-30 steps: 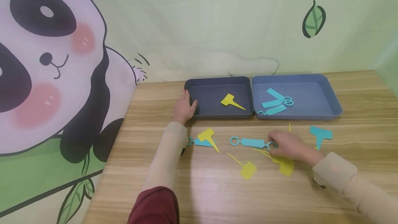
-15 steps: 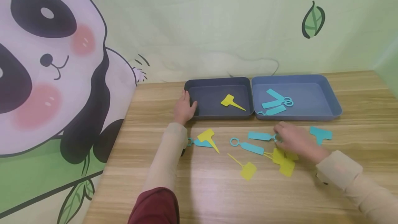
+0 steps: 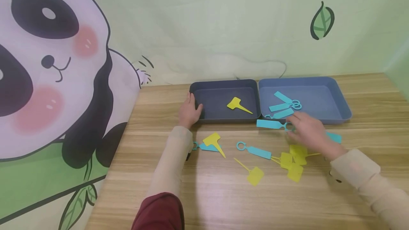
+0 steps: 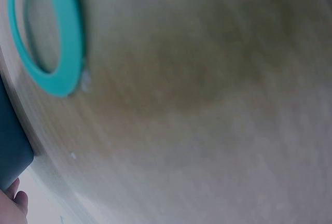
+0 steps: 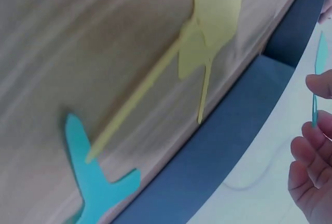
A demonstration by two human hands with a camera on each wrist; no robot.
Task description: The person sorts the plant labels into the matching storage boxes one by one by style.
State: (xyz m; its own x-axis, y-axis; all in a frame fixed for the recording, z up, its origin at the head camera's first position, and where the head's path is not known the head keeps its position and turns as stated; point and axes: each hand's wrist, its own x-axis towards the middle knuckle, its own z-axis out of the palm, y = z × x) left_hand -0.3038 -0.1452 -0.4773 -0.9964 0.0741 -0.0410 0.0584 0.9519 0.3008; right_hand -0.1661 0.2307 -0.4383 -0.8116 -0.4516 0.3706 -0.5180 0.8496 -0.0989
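Note:
My right hand (image 3: 309,130) pinches the ring end of a turquoise plant tag (image 3: 269,124) between thumb and fingers, just above the front wall of the blue tray (image 3: 322,98). That tag is edge-on in the right wrist view, beside the thumb. With fairly straight fingers, my left hand (image 3: 189,111) rests against the left end of the dark tray (image 3: 212,100). A yellow T-shaped plant tag (image 3: 235,103) lies in the dark tray. Several turquoise ring tags (image 3: 279,107) lie together in the blue tray's left half.
On the wooden table, a yellow T-shaped tag (image 3: 212,139) overlaps a turquoise tag (image 3: 206,146). Another turquoise ring tag (image 3: 258,152) touches a cluster of yellow tags (image 3: 294,171). One yellow tag (image 3: 255,175) lies apart. My right hand partly hides a turquoise T-shaped tag (image 3: 334,137).
My right hand has lifted the upper turquoise ring tag off the other and carried it toward the blue tray, uncovering more of the yellow cluster. My left hand has stayed at the dark tray.

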